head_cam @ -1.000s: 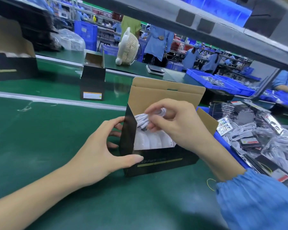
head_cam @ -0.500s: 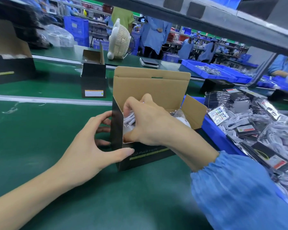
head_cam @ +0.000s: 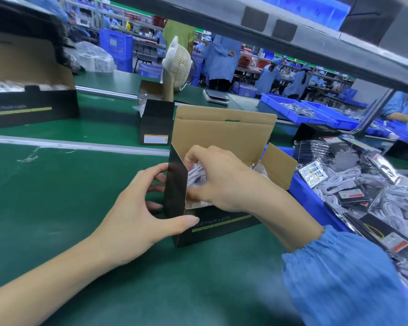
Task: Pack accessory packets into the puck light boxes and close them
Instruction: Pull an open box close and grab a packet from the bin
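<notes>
Inside the open box (head_cam: 218,228), right hand (head_cam: 224,182) gripping cable packet (head_cam: 196,176).

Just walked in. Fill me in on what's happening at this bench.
A person is packing a black puck light box on the green table. The left hand grips the box's near left corner to steady it, while the right hand reaches inside, pushing a white cable bundle down. The brown lid stands open. More packets wait in the blue bin at right.
</notes>
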Tool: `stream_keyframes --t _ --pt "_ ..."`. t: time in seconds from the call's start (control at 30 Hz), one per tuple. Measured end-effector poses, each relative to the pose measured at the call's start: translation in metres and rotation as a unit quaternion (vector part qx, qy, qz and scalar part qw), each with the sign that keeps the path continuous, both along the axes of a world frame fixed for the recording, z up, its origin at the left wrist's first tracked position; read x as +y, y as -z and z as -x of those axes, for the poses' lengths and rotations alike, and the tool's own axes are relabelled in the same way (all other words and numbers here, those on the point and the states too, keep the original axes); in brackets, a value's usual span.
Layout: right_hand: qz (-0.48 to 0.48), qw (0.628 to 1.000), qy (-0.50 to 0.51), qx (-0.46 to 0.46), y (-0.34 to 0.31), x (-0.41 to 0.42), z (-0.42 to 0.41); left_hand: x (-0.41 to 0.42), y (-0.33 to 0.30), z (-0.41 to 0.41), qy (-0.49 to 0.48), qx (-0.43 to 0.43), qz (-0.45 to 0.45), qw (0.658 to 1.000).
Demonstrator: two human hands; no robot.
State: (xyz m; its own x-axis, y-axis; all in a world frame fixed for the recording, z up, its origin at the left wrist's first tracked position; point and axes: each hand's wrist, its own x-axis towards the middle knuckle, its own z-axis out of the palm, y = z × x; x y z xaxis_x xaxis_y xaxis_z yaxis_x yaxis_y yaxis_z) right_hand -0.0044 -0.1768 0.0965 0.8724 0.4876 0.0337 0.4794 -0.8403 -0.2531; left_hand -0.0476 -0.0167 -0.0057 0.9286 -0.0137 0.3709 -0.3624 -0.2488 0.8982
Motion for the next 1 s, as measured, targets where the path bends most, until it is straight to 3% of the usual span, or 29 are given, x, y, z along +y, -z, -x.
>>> stream_keyframes --t 0.1,0.23,0.4,0.57,0.67,0.73,0.8,0.87,0.93,0.97,1.0 --pt "-0.037 0.997 -0.063 -0.018 -0.009 -0.007 0.007 0.000 0.000 0.000 0.007 -0.006 -0.002 1.000" --pt "-0.069 0.984 -0.108 -0.124 -0.001 -0.011 0.021 0.001 0.001 -0.001 0.004 -0.013 -0.002 1.000" --pt "-0.026 0.980 -0.196 -0.027 0.007 -0.034 0.027 0.004 0.003 -0.002 0.001 -0.026 -0.004 1.000" --pt "0.006 0.975 -0.208 -0.076 0.014 -0.025 0.027 0.005 0.004 -0.001 0.006 -0.037 -0.016 0.999" --pt "0.034 0.970 -0.230 -0.071 0.005 -0.019 0.027 0.006 0.000 0.002 -0.005 -0.125 -0.066 0.990" --pt "0.108 0.957 -0.243 -0.113 0.006 -0.019 0.030 0.007 -0.001 0.003 -0.022 -0.186 -0.102 0.977" --pt "0.124 0.950 -0.238 -0.159 0.009 -0.031 0.033 0.008 -0.001 0.004 -0.035 -0.212 -0.144 0.966" --pt "0.005 0.948 -0.169 -0.268 0.011 -0.062 0.025 0.008 -0.002 0.003 -0.040 -0.234 -0.188 0.953" --pt "-0.142 0.917 0.017 -0.372 0.011 -0.101 0.010 0.006 -0.006 0.002 -0.055 -0.268 -0.255 0.927" --pt "-0.220 0.910 0.109 -0.335 0.013 -0.116 0.003 0.002 -0.007 0.001 -0.059 -0.281 -0.288 0.913" --pt "-0.299 0.908 0.175 -0.237 0.017 -0.123 -0.001 -0.001 -0.008 0.000 -0.058 -0.287 -0.315 0.903"
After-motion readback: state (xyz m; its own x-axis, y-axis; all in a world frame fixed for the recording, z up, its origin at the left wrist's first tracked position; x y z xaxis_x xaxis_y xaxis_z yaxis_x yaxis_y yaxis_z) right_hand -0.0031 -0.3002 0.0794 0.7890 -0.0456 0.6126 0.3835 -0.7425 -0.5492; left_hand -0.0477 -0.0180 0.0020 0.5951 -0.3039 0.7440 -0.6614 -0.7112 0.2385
